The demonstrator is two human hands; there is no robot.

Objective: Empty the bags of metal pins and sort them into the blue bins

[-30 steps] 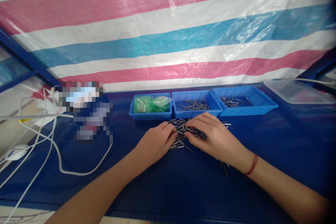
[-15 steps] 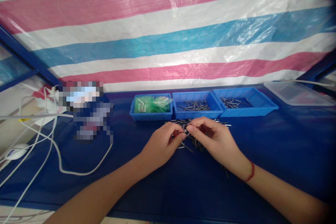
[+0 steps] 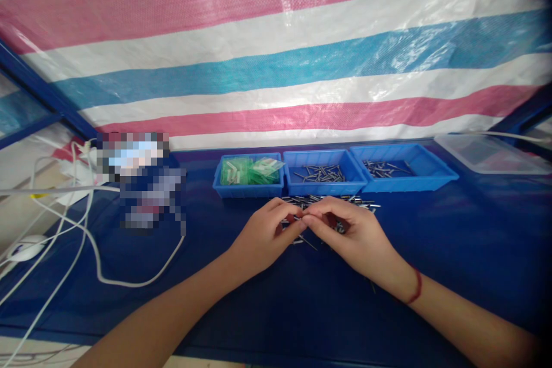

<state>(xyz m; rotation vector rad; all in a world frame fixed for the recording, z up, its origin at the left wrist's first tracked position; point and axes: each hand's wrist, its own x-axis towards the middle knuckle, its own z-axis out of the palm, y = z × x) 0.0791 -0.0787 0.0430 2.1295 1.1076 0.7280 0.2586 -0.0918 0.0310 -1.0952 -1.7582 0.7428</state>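
Observation:
My left hand [image 3: 269,236] and my right hand [image 3: 349,230] meet fingertip to fingertip, both closed in a pinch. Whatever lies between their thumbs and index fingers is hidden and too small to name. Just beyond and beneath the fingers, a pile of thin, shiny metal pins [image 3: 360,202] is spread on the dark blue table [image 3: 276,316]. The hands cover part of it. Behind the pile stand three blue trays in a row: the left tray [image 3: 248,191] with green plastic packets [image 3: 241,171], the middle tray [image 3: 325,188] and right tray [image 3: 414,184] with similar metal pins.
White cables [image 3: 121,284] loop over the left of the table, beside a white computer mouse [image 3: 28,247] and some blurred-out items [image 3: 146,190]. A clear plastic lid [image 3: 491,152] lies at the back right. A striped plastic sheet [image 3: 276,75] hangs behind the table.
My right hand's fingertips have moved slightly left and now touch those of my left hand. The left hand has barely moved, and the trays stand as before.

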